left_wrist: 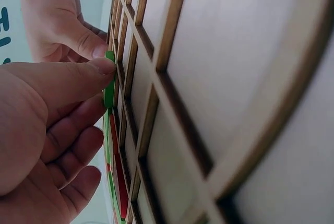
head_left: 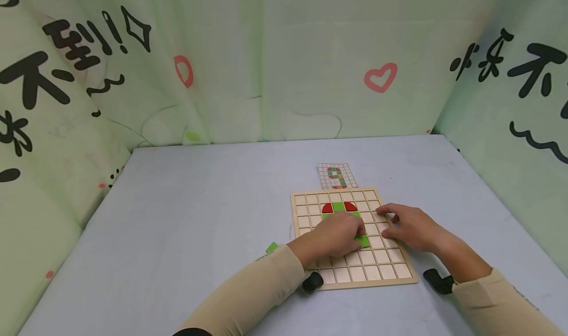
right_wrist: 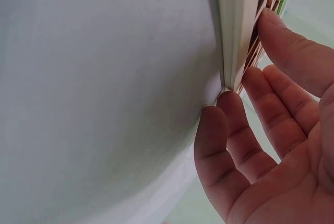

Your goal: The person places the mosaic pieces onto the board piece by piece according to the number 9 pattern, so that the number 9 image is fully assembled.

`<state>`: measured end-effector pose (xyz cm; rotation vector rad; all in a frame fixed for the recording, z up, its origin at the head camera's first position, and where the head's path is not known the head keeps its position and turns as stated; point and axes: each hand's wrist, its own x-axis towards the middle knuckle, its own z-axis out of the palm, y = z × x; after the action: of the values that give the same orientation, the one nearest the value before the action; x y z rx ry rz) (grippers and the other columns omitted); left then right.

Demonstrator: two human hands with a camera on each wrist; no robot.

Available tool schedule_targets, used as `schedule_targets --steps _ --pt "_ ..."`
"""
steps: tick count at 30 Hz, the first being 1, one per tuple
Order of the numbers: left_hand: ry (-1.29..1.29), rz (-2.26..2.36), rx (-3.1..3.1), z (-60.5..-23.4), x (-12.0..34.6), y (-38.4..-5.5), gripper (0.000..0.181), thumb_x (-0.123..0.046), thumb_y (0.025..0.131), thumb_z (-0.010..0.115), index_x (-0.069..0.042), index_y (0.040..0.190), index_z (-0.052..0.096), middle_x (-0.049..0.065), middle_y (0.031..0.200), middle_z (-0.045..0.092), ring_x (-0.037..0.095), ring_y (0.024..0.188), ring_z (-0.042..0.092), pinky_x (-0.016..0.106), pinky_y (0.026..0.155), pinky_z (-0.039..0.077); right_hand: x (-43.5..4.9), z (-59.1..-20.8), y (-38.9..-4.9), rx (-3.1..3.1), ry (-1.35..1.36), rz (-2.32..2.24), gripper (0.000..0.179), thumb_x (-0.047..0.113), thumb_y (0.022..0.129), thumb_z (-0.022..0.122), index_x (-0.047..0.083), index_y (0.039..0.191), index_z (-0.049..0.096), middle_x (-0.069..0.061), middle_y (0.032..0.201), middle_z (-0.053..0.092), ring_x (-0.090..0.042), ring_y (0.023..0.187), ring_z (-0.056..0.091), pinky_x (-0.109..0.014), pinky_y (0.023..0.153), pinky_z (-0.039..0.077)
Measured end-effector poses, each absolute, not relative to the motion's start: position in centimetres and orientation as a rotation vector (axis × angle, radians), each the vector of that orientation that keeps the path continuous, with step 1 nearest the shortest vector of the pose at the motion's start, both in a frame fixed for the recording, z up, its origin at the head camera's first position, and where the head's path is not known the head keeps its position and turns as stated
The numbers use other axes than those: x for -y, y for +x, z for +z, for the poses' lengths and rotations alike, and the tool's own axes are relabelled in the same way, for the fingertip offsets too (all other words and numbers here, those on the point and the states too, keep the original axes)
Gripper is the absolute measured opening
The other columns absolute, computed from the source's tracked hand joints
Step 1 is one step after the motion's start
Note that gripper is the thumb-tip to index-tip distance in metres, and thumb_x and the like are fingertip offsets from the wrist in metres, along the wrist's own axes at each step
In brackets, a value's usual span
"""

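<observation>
A wooden grid board (head_left: 412, 279) lies on the table. My left hand (head_left: 339, 233) is over its middle, pinching a green square tile (left_wrist: 109, 80) between thumb and forefinger, while its other fingers curl loosely. The tile stands close against the grid; whether it sits in a cell cannot be told. Another green tile (head_left: 364, 241) shows beside that hand. Above the hand, red rounded pieces (head_left: 350, 206) flank a green square (head_left: 338, 206) in the cells. My right hand (head_left: 414, 225) touches the board's right side, thumb (right_wrist: 292, 46) on top and fingertips along the edge, loosely bent.
A patterned card (head_left: 337, 176) with a coloured grid figure lies behind the board, partly covered by it. A loose green piece (head_left: 271, 248) is on the table left of the board, by the left sleeve. Printed curtains (head_left: 284, 70) surround the white table (head_left: 199, 203).
</observation>
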<state>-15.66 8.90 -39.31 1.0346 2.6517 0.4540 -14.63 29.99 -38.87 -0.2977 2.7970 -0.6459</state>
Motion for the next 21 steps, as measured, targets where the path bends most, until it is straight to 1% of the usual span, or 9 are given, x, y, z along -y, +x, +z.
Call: schedule_targets --steps 6,13,21 --pt "1.039 0.466 -2.650 -39.30 -8.89 -15.67 0.017 -0.024 0.089 0.078 -0.018 0.104 0.071 -0.013 0.089 0.062 0.003 0.082 0.052 0.014 0.076 0.042 -30.02 -38.75 -14.58 -2.798 -0.303 -0.632 0.053 0.021 0.088 0.077 0.001 0.133 0.056 -0.016 0.111 0.063 -0.034 0.100 0.058 -0.048 0.079 0.048" --pt "1.062 0.450 -2.630 -39.25 -8.92 -15.71 0.019 -0.025 0.090 0.077 -0.019 0.107 0.071 -0.014 0.091 0.062 0.003 0.084 0.052 0.015 0.078 0.043 -30.08 -38.81 -14.55 -2.801 -0.310 -0.638 0.053 0.020 0.087 0.078 0.002 0.132 0.057 -0.016 0.112 0.063 -0.034 0.101 0.058 -0.048 0.079 0.048" --pt "1.056 0.472 -2.619 -39.11 -8.82 -15.67 0.019 -0.024 0.091 0.076 -0.018 0.109 0.071 -0.013 0.092 0.062 0.003 0.083 0.052 0.014 0.076 0.042 -30.03 -38.74 -14.51 -2.805 -0.312 -0.642 0.052 0.020 0.088 0.077 0.002 0.133 0.057 -0.015 0.113 0.063 -0.033 0.101 0.058 -0.047 0.079 0.048"
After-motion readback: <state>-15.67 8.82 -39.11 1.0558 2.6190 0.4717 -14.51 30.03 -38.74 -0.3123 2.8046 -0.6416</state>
